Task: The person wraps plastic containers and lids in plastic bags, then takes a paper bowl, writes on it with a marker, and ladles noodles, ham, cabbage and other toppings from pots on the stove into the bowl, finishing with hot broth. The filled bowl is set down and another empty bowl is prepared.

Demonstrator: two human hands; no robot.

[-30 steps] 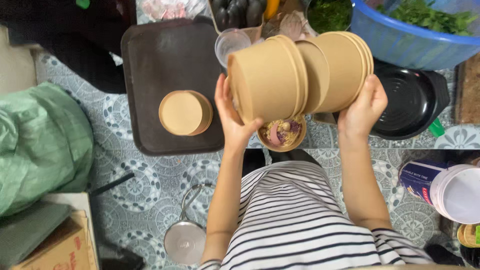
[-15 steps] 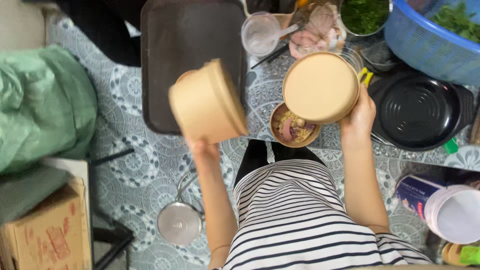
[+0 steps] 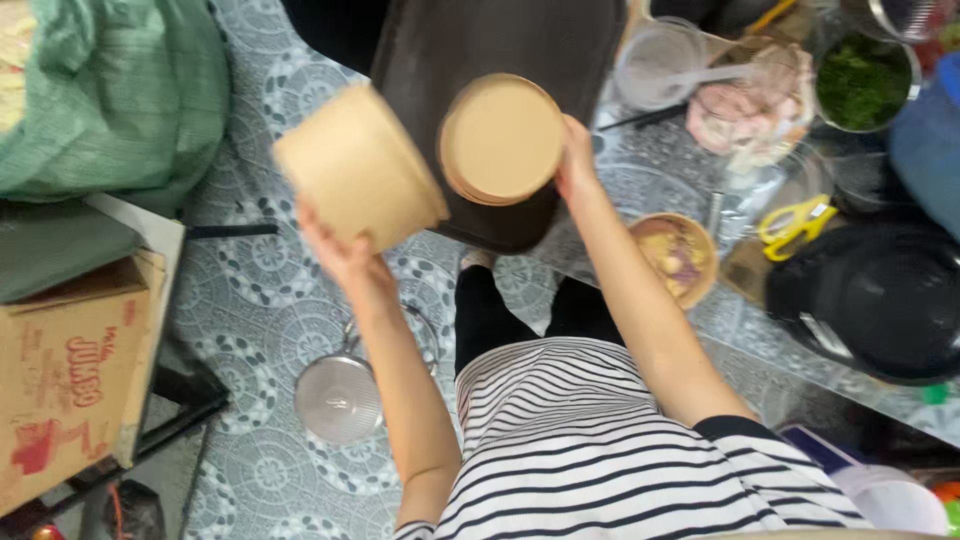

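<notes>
**Head view: brown paper bowls held over the dark tray**

Head view, near to far. Left hand [image 3: 335, 245] is closed under a tilted brown paper bowl [image 3: 358, 180], blurred, held in the air left of the tray. Right hand [image 3: 575, 165] grips the rim of a stack of brown paper bowls [image 3: 500, 138], base facing the camera, above the dark rectangular tray [image 3: 480, 50].

Risk, as a judgement: the tilted bowl sits on fingertips only and could slip to the patterned floor.

Packaging: brown cardboard box with red print [image 3: 60, 380], lower left; green sack [image 3: 110, 90], upper left.
</notes>
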